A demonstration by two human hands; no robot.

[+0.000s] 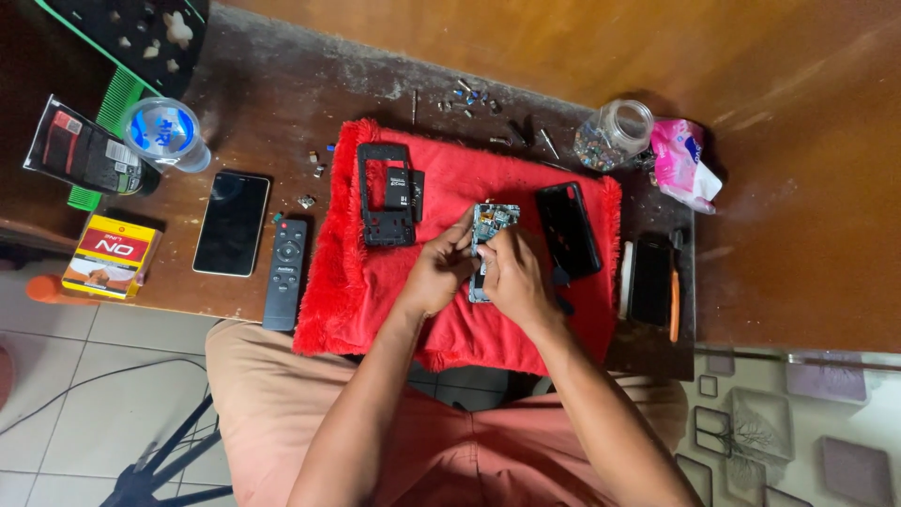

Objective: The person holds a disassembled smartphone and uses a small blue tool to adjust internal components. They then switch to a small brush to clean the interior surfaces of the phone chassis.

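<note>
An opened phone (492, 222) with its circuit board showing lies on a red fluffy cloth (450, 178). My left hand (437, 272) grips the phone's left edge with its fingers. My right hand (514, 278) covers the lower part of the phone, its fingertips pinched over the board; whether it holds a small part I cannot tell. A black phone frame (385, 225) with a small black part on it lies to the left on the cloth. A black back cover (569, 228) rests to the right.
On the wooden table: a black remote (286, 272), a dark phone (232, 222), a yellow and red box (111, 253), a plastic cup (165, 133), a clear jar (615, 133), a pink packet (683, 161), an orange-handled tool (674, 299), scattered screws (466, 97). Tiled floor lies below.
</note>
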